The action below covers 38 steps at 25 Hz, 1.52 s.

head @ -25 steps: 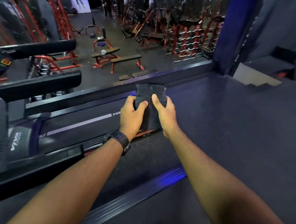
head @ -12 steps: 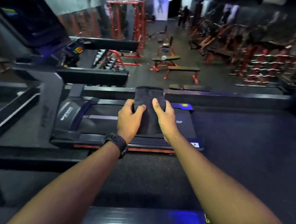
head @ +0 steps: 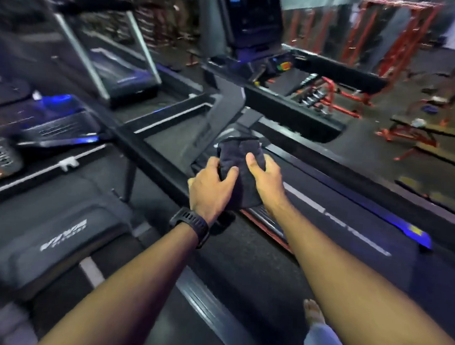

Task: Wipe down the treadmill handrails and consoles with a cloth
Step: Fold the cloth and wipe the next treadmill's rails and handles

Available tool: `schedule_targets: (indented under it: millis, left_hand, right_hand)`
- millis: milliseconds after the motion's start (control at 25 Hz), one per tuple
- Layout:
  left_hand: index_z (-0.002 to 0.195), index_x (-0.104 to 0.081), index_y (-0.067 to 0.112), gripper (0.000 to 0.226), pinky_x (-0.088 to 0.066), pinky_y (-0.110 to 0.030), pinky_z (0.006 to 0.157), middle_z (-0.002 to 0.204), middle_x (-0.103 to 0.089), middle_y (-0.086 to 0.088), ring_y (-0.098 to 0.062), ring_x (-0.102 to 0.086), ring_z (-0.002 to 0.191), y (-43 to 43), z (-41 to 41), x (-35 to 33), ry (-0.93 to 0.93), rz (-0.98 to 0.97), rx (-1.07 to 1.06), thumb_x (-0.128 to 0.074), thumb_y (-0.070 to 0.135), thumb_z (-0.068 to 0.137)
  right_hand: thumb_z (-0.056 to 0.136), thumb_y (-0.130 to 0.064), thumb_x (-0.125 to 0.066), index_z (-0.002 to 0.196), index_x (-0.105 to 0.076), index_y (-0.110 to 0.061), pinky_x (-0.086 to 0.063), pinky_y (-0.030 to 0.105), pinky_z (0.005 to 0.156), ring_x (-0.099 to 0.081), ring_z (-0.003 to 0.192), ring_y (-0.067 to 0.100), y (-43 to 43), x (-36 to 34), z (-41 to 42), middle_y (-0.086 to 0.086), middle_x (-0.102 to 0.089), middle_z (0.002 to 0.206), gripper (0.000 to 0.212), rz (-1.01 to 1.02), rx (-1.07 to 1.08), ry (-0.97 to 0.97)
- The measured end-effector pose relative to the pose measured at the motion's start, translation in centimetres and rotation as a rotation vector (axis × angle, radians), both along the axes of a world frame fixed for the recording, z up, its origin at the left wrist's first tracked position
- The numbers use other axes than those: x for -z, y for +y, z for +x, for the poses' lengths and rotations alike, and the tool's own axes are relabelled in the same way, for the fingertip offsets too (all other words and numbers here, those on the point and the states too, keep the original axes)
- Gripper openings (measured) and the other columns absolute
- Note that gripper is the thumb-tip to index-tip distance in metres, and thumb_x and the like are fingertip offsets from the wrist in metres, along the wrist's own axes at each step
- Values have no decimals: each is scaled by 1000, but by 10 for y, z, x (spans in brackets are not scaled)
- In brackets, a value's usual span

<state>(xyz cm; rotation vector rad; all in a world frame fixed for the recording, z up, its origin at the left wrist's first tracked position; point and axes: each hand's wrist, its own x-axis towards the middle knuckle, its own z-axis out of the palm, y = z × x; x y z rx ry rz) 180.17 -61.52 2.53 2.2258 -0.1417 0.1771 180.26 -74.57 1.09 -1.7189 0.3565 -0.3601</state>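
A dark folded cloth (head: 241,157) is held up in front of me between both hands, apart from any surface. My left hand (head: 211,187), with a black watch on its wrist, grips the cloth's left side, thumb on top. My right hand (head: 267,178) grips its right side, thumb on top. Beyond the cloth stands a treadmill with a dark console screen (head: 251,18) and black handrails (head: 293,107) reaching towards me. Its belt (head: 351,202) runs below my right arm.
More treadmills stand to the left, one with a grey motor cover (head: 59,240) and one with a lit blue console (head: 52,115). Red weight racks (head: 396,41) and benches (head: 421,129) fill the floor at right. My foot (head: 312,312) shows at the bottom.
The view has swung left, bringing the treadmill console and more treadmills into sight. Both hands keep hold of the cloth, now bunched a little more.
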Motion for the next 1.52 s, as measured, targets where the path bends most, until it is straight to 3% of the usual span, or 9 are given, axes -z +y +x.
schedule_targets:
  millis: [120, 240, 360, 520, 760, 960, 1160, 1360, 1520]
  left_hand:
    - [93, -47, 23, 28, -39, -43, 94, 86, -63, 1, -30, -61, 96, 7, 11, 20, 11, 43, -112, -51, 50, 92]
    - [99, -49, 24, 28, -38, -43, 92, 89, -63, 3, -28, -60, 99, 6, 14, 44, -13, 100, -221, -52, 50, 90]
    - [108, -53, 24, 33, -46, -45, 92, 104, -67, -2, -30, -59, 105, -1, 19, 66, -49, 90, -357, -54, 50, 87]
    - [106, -51, 21, 37, -47, -46, 89, 111, -63, -6, -31, -56, 108, -22, 22, 94, -156, 84, -495, -54, 49, 82]
    - [117, -56, 15, 32, -38, -37, 99, 123, -57, -8, -26, -49, 118, -61, 4, 108, -18, 281, -574, -49, 35, 92]
    - [106, -58, 13, 37, -42, -41, 88, 113, -63, -5, -28, -56, 107, -71, -7, 108, -32, 525, -664, -35, 33, 84]
    - [123, -59, 17, 50, -40, -36, 99, 133, -60, 1, -21, -53, 123, -67, -5, 111, -32, 574, -671, -28, 35, 87]
    - [150, -40, 10, 62, -13, -19, 116, 158, -35, -4, -10, -26, 147, -65, -1, 106, 98, 522, -684, -26, 32, 93]
    - [145, -44, 5, 58, -15, -30, 121, 159, -33, -7, -17, -23, 149, -65, -1, 107, 125, 492, -623, -23, 31, 98]
  right_hand:
    - [75, -71, -63, 125, -63, -13, -48, 45, 105, -62, 119, 20, 6, 25, 32, 4, -68, 124, 76, -18, -71, 31]
    - [91, -50, -65, 109, -66, -17, -50, 40, 99, -66, 108, 19, 10, 50, 56, -1, -72, 110, 38, -37, -195, -2]
    - [95, -41, -65, 114, -61, -20, -49, 33, 96, -63, 107, 18, 13, 82, 90, -3, -68, 108, 28, -22, -340, -97]
    - [99, -26, -62, 125, -52, -16, -45, 34, 100, -57, 109, 15, 16, 113, 119, 0, -60, 121, 30, 69, -524, -296]
    - [99, -30, -60, 127, -48, -22, -40, 24, 78, -58, 99, 16, -18, 152, 106, -1, -61, 114, 32, 173, -685, -197]
    - [99, -31, -56, 129, -57, -22, -43, 44, 106, -57, 116, 23, -6, 148, 93, 5, -57, 129, 31, 207, -827, -83]
    - [77, -58, -58, 152, -37, -20, -25, 22, 117, -34, 142, 5, -6, 153, 75, -6, -35, 155, 86, 227, -951, -253]
    - [80, -44, -62, 145, -49, -34, -31, 37, 119, -43, 138, 5, 0, 165, 90, -8, -46, 152, 68, 335, -1005, -170]
    - [89, -18, -61, 146, -47, -25, -18, 1, 107, -30, 135, -7, -21, 167, 67, 1, -35, 156, 59, 270, -1039, -350]
